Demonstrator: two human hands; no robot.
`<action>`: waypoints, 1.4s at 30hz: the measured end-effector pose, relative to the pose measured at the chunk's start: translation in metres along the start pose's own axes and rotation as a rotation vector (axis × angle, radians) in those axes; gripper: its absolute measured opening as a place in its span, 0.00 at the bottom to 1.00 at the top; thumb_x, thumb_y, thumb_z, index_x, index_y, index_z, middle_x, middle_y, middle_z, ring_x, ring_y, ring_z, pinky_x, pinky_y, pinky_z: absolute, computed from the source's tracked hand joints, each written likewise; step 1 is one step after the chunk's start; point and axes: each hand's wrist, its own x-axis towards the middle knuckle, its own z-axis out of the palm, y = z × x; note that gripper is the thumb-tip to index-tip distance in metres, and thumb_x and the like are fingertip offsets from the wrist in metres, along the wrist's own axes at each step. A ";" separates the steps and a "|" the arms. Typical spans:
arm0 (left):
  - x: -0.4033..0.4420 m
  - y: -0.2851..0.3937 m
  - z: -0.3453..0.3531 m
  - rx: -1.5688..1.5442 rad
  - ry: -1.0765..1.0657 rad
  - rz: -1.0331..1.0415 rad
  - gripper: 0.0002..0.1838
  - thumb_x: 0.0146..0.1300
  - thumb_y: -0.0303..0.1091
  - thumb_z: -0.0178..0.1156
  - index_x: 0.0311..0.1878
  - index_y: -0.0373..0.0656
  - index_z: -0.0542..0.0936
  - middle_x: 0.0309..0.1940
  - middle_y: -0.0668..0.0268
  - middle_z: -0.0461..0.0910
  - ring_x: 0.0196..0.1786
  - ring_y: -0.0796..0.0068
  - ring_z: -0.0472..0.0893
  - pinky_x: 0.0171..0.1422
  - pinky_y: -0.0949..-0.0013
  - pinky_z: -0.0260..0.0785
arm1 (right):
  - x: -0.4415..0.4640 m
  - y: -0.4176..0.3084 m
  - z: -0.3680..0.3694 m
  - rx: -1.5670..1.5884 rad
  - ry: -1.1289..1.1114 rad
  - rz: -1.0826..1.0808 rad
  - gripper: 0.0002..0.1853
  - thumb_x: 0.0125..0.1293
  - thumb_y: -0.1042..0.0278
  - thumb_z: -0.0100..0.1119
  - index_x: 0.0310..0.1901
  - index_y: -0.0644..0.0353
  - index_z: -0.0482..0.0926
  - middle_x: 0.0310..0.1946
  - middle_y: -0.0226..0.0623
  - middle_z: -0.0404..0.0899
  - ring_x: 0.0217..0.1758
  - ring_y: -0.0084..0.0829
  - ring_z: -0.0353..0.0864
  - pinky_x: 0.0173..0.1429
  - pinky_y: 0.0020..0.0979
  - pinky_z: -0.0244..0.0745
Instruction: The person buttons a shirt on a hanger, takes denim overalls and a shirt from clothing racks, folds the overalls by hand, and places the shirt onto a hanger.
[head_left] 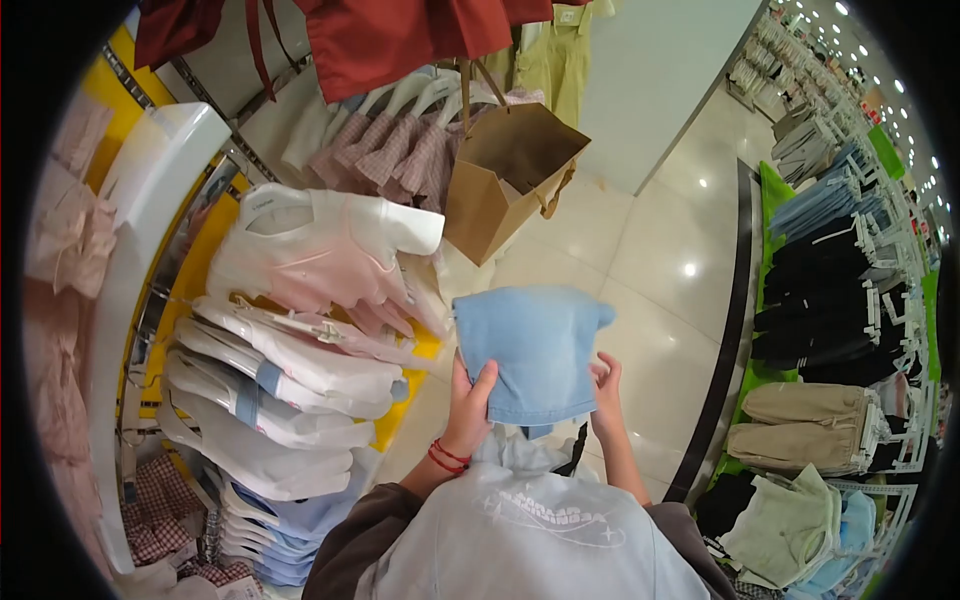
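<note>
Even, fairly bright white light fills the shop, and the ceiling lights (899, 86) show as burnt-out dots at the far right. The polished floor (625, 225) throws back glare, with 3 strong glints among paler patches. Shadows are soft; the inside of the paper bag (512, 145) is dimmer, and the black trousers (815, 262) on the right lose most detail. The white shelf (165, 165) on the left looks pale. The light-blue garment (530, 350) is evenly lit, its fabric slightly soft. Wide-lens distortion bends lines on the left and right, where black, curved borders close in; the far clothes racks (775, 65) are small and indistinct.
</note>
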 end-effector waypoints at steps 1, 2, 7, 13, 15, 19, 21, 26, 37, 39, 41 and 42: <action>0.005 0.004 0.004 -0.071 0.024 0.012 0.23 0.61 0.26 0.54 0.58 0.36 0.61 0.50 0.63 0.71 0.52 0.75 0.70 0.58 0.71 0.61 | -0.007 0.004 -0.002 0.146 -0.042 0.123 0.34 0.62 0.55 0.55 0.62 0.59 0.49 0.56 0.40 0.63 0.58 0.32 0.65 0.56 0.36 0.67; 0.009 0.008 0.009 -0.068 -0.008 0.016 0.24 0.60 0.25 0.55 0.59 0.36 0.60 0.51 0.62 0.70 0.53 0.74 0.70 0.58 0.70 0.61 | -0.013 0.007 -0.002 0.290 -0.089 0.242 0.39 0.61 0.51 0.56 0.64 0.58 0.46 0.59 0.40 0.60 0.61 0.35 0.62 0.59 0.39 0.66; 0.019 -0.003 0.013 0.262 -0.271 -0.017 0.28 0.56 0.24 0.59 0.60 0.36 0.61 0.54 0.60 0.68 0.54 0.71 0.70 0.58 0.68 0.62 | -0.038 -0.009 0.018 0.793 -0.597 0.086 0.51 0.51 0.31 0.51 0.68 0.55 0.42 0.67 0.38 0.48 0.69 0.42 0.50 0.66 0.51 0.55; 0.027 -0.035 0.014 0.604 -0.519 0.053 0.32 0.52 0.28 0.63 0.59 0.34 0.60 0.55 0.56 0.67 0.55 0.67 0.70 0.58 0.67 0.63 | 0.005 -0.047 0.009 0.768 -0.147 0.112 0.41 0.56 0.38 0.53 0.63 0.59 0.56 0.61 0.42 0.62 0.62 0.44 0.63 0.64 0.47 0.60; 0.041 -0.038 0.022 0.714 -0.618 0.132 0.32 0.51 0.29 0.62 0.58 0.34 0.61 0.55 0.55 0.66 0.56 0.63 0.70 0.59 0.65 0.62 | 0.027 -0.041 -0.005 0.789 -0.172 0.055 0.33 0.61 0.45 0.50 0.61 0.59 0.61 0.58 0.43 0.66 0.59 0.43 0.67 0.62 0.46 0.63; 0.070 -0.007 0.065 0.834 -0.739 -0.021 0.27 0.50 0.31 0.61 0.53 0.37 0.65 0.55 0.54 0.65 0.58 0.53 0.66 0.63 0.60 0.59 | 0.059 -0.065 -0.023 0.898 -0.155 -0.017 0.27 0.59 0.58 0.52 0.57 0.64 0.65 0.54 0.44 0.70 0.56 0.42 0.70 0.60 0.44 0.66; 0.098 0.004 0.074 1.000 -0.768 0.147 0.24 0.50 0.32 0.60 0.52 0.38 0.67 0.54 0.55 0.65 0.59 0.53 0.64 0.64 0.58 0.57 | 0.082 -0.106 -0.031 0.822 -0.262 -0.154 0.26 0.60 0.58 0.49 0.57 0.66 0.65 0.54 0.44 0.70 0.55 0.41 0.71 0.59 0.43 0.67; 0.189 0.028 0.076 1.593 -0.483 0.762 0.25 0.49 0.38 0.62 0.51 0.37 0.72 0.55 0.56 0.66 0.61 0.55 0.63 0.66 0.50 0.51 | 0.193 -0.189 -0.060 0.260 0.071 -0.553 0.26 0.55 0.69 0.60 0.56 0.64 0.66 0.51 0.41 0.72 0.55 0.37 0.70 0.60 0.38 0.65; 0.268 -0.029 0.065 2.119 -0.068 0.625 0.06 0.50 0.31 0.53 0.30 0.46 0.78 0.25 0.70 0.76 0.43 0.67 0.75 0.66 0.40 0.47 | 0.341 -0.326 0.127 -1.296 -1.003 -1.349 0.22 0.42 0.71 0.60 0.45 0.59 0.73 0.35 0.40 0.77 0.41 0.41 0.76 0.43 0.37 0.70; 0.263 -0.030 0.067 2.113 -0.054 0.616 0.05 0.49 0.31 0.53 0.29 0.47 0.77 0.24 0.71 0.75 0.41 0.70 0.74 0.66 0.36 0.43 | 0.362 -0.309 0.153 -1.543 -1.138 -1.294 0.22 0.43 0.72 0.59 0.45 0.58 0.74 0.37 0.38 0.78 0.43 0.39 0.77 0.43 0.37 0.71; 0.262 -0.028 0.069 2.103 -0.041 0.624 0.03 0.50 0.31 0.52 0.28 0.48 0.75 0.23 0.72 0.72 0.37 0.72 0.72 0.66 0.34 0.42 | 0.373 -0.299 0.179 -1.869 -1.278 -1.083 0.21 0.45 0.75 0.56 0.46 0.55 0.75 0.40 0.37 0.79 0.47 0.38 0.77 0.45 0.36 0.72; 0.264 -0.030 0.068 2.065 -0.032 0.631 0.03 0.50 0.31 0.52 0.28 0.48 0.75 0.23 0.72 0.72 0.37 0.72 0.72 0.65 0.34 0.43 | 0.395 -0.271 0.186 -1.845 -1.323 -1.113 0.21 0.45 0.74 0.56 0.47 0.55 0.75 0.40 0.38 0.79 0.46 0.39 0.77 0.46 0.36 0.72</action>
